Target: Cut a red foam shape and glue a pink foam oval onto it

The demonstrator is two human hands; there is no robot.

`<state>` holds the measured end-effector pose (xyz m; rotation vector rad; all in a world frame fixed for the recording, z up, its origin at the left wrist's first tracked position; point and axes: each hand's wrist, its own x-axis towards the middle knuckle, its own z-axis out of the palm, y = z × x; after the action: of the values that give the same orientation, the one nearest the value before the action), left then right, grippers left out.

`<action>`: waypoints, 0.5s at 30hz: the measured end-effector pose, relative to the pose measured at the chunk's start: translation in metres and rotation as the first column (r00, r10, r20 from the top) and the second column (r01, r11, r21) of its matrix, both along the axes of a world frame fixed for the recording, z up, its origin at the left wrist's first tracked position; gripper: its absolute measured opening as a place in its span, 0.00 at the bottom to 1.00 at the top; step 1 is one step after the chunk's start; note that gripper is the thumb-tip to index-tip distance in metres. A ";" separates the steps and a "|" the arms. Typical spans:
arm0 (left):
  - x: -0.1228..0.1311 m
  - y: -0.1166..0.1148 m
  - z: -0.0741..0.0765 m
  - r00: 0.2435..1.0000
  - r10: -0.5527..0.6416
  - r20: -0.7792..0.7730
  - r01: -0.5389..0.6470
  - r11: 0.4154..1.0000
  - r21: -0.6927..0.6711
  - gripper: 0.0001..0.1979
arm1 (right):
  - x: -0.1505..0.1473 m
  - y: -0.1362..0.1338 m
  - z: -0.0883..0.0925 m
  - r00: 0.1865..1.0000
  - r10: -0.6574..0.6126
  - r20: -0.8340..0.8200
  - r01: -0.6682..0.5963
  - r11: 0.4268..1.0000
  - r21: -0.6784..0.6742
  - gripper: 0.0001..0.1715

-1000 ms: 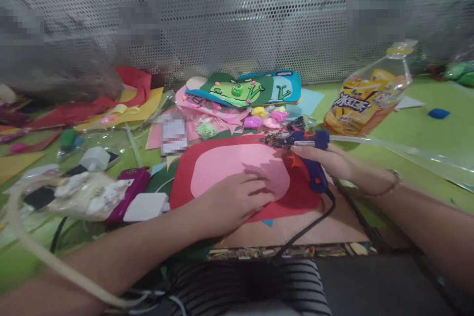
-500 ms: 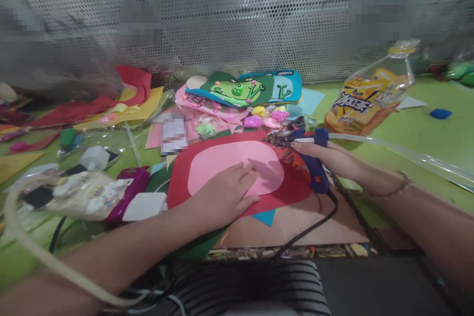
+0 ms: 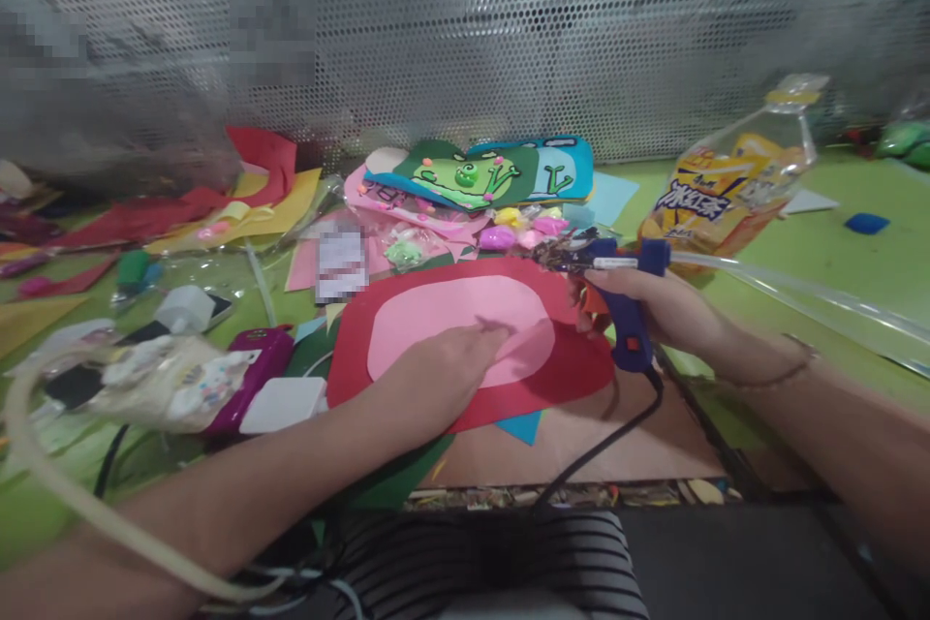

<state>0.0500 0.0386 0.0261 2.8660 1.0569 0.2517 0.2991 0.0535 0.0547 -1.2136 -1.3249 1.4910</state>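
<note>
My right hand [image 3: 672, 305] grips a blue hot glue gun [image 3: 629, 310] with an orange trigger, fingers wrapped round its handle. The gun's dirty, crusted nozzle points left above the far right edge of a red rounded sheet [image 3: 581, 378]. A clear glue stick [image 3: 785, 286] juts out of the gun's rear. On the red sheet lies a smaller pink oval sheet [image 3: 407, 329]. My left hand [image 3: 457, 368] rests over the pink oval, fingers stretched rightward and close together; its thumb is hidden.
Behind the sheets lie a decorated green and blue cutout [image 3: 480, 174] and small bags of coloured clay [image 3: 498, 237]. A tilted drink bottle [image 3: 727, 184] stands at right. A purple case [image 3: 258, 368] and white charger [image 3: 285, 405] sit left. The gun's black cord [image 3: 603, 450] drops over the front edge.
My right hand and the glue gun have shifted right, and its fingers now show near the trigger. My left hand has turned on the pink oval, its fingers drawn together.
</note>
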 end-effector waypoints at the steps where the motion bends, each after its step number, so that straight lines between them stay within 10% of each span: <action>1: -0.001 0.000 -0.001 0.999 0.041 -0.004 -0.041 0.999 -0.012 0.22 | 0.001 -0.001 0.002 1.000 -0.013 -0.010 0.013 1.000 0.009 0.15; 15: -0.004 -0.003 0.000 0.998 -0.001 0.067 0.002 1.000 -0.007 0.21 | 0.023 -0.012 0.025 0.904 -0.073 0.422 0.074 0.997 0.012 0.15</action>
<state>0.0464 0.0359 0.0264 2.8301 1.0412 0.3412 0.3219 0.0416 0.0801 -1.6366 -1.5326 1.2154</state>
